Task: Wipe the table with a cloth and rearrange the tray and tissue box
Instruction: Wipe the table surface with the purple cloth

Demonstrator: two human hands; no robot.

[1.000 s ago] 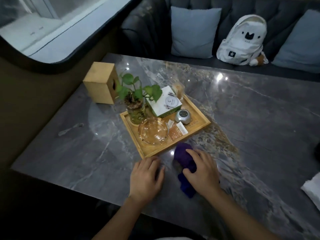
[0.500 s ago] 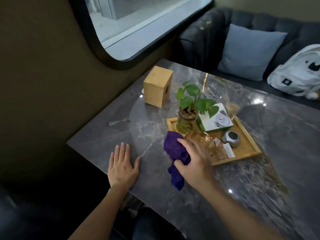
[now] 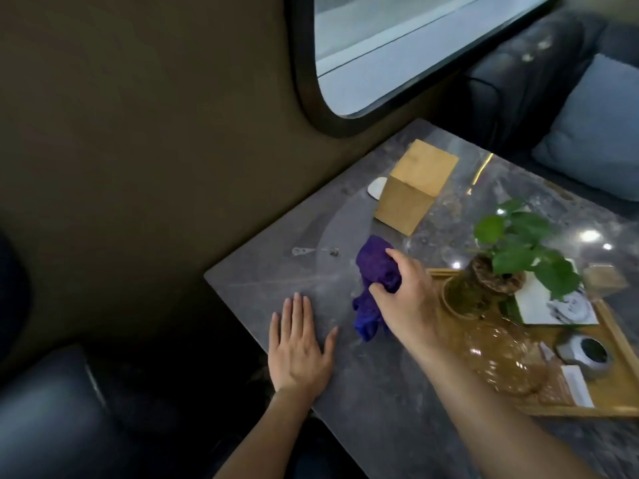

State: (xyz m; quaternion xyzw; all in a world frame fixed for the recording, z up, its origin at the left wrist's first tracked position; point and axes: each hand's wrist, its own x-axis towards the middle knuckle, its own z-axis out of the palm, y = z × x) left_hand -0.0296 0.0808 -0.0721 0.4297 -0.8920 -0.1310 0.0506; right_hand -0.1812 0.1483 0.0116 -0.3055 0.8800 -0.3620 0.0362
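Left hand (image 3: 300, 347) flat on table (image 3: 262, 274) near front edge, palm down, fingers spread, holding nothing. Right hand (image 3: 406, 299) just beside it, forearm reaching in from lower right, fingers clenched around bunched purple cloth (image 3: 375, 281) pressed on table. Wooden tissue box (image 3: 413, 186) beyond cloth. Wooden tray (image 3: 615, 326) at right, beside right hand.
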